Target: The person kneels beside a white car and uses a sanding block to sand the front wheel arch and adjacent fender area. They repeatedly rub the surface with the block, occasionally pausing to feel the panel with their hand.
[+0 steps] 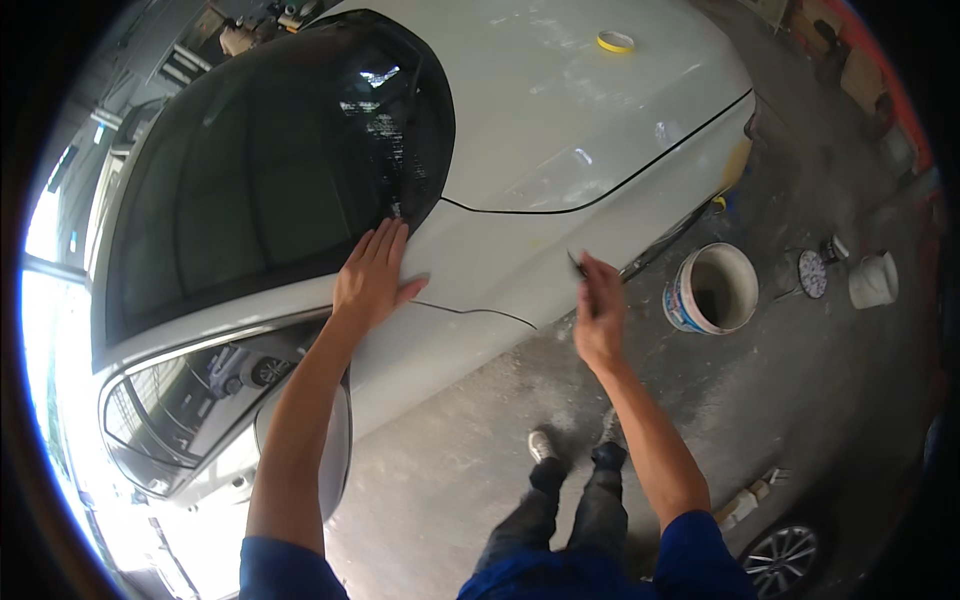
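A light-coloured car stretches across the view, its windshield dark and its hood marked with pale smears. My left hand lies flat at the lower corner of the windshield, fingers stretched out and fingertips at the glass edge. Over the front fender, my right hand is closed around a small dark tool with a thin pointed tip. Most of that tool is hidden by the fingers, so its kind cannot be made out. The tip appears apart from the fender.
A yellow roll of tape rests on the hood. On the concrete floor, right of the car, stand a white bucket and a smaller pail. The side mirror juts out beside my left forearm. Another car's wheel shows at lower right.
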The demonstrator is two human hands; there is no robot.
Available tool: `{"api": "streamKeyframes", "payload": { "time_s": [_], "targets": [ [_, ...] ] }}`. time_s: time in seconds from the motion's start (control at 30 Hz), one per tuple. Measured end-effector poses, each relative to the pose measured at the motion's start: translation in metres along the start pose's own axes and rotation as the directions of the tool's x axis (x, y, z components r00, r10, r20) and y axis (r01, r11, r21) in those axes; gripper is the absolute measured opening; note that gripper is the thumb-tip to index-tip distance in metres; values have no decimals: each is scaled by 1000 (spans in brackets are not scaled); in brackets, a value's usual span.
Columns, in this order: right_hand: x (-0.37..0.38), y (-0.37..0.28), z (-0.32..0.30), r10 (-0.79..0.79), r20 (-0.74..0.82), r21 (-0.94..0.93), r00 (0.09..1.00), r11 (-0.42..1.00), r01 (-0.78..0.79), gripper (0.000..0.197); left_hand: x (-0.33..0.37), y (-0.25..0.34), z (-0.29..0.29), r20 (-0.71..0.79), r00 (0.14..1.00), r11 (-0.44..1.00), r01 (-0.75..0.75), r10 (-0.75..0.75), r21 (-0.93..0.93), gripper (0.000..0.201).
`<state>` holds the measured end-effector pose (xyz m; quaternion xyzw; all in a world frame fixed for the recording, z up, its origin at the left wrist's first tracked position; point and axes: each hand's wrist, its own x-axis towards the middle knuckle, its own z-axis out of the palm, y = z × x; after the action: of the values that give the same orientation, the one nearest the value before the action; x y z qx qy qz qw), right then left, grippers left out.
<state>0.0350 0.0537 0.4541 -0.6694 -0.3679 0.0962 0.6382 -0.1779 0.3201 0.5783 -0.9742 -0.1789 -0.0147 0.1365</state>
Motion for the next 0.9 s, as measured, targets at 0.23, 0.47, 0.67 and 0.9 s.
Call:
{"api": "streamKeyframes", "payload": {
  "time_s": [0.23, 0.47, 0.67, 0.9],
  "targets": [
    [17, 32, 83, -367, 325, -529, 872, 693, 489, 67, 5, 4, 1, -105, 992, 995, -56, 64, 80, 77],
    [68, 9, 101, -533, 566, -296, 629, 581, 758, 71, 9, 5, -1, -113, 990, 992, -74, 85, 104, 75],
    [75, 53, 12, -440, 693, -289, 571, 556, 780, 62, -1, 3, -3, -97, 995, 999, -14, 18, 39, 78],
    [100, 12, 60, -545, 749, -74, 377, 496, 865, 58, 7, 6, -8, -136, 991, 993, 9, 7, 114, 71]
  ]
}}
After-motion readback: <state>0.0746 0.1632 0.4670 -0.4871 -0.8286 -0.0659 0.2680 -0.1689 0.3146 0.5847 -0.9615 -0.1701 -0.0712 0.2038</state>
